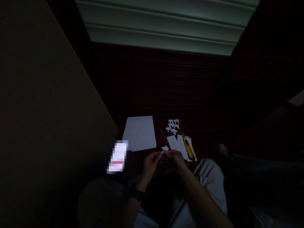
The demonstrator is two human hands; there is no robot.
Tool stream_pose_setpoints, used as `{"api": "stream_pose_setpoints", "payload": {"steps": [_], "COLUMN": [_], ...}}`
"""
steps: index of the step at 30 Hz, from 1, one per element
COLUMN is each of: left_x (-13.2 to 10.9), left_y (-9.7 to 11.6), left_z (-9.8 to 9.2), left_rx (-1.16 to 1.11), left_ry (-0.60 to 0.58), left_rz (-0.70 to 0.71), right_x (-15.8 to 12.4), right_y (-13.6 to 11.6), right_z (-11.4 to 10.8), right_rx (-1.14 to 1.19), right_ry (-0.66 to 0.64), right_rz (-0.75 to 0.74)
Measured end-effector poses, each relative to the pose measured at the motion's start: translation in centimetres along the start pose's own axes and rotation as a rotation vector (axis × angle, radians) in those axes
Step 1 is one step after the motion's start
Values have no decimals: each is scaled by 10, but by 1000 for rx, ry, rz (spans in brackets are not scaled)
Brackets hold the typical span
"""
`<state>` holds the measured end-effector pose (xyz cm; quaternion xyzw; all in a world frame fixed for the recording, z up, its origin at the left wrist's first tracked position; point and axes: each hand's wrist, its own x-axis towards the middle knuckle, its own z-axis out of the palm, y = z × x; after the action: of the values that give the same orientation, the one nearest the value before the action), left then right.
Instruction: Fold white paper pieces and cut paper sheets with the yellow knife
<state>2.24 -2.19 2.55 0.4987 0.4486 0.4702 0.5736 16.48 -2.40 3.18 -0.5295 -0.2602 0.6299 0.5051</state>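
Between my two hands is a small folded piece of white paper (165, 148), pinched from both sides. My left hand (151, 161), with a dark watch on the wrist, grips its left edge, fingers closed. My right hand (175, 157) holds its right side, also closed. Just right of that hand, a yellow utility knife (188, 146) lies on cut white paper sheets (177, 145). Several small folded paper pieces (172, 126) sit in a cluster farther back. A thin dark tool (163, 134), too dim to name, lies between them and a large white paper stack (140, 133).
Everything rests on a small dark table (135, 155). A bright blurred-out screen or sheet (118, 157) is at its left edge. A wall (47, 95) rises at left, and pale slatted blinds (166, 25) hang ahead. Another person's leg and shoe (224, 149) are at right.
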Motion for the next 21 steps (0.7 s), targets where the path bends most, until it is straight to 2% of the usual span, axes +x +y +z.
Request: {"api": "stream_pose_setpoints", "payload": {"steps": [8, 16, 21], "left_x": [-1, -6, -3], "left_y": [5, 8, 0], "left_z": [3, 10, 14], "left_rx": [-9, -189, 43], "left_ry": [30, 65, 48], "left_rz": [-22, -112, -117], "right_x": [-3, -3, -8], "right_y": [-3, 7, 14], "right_z": [2, 12, 20], "right_rx": [37, 100, 112], "right_ry": [-18, 6, 28], "right_rz": [5, -161, -142]}}
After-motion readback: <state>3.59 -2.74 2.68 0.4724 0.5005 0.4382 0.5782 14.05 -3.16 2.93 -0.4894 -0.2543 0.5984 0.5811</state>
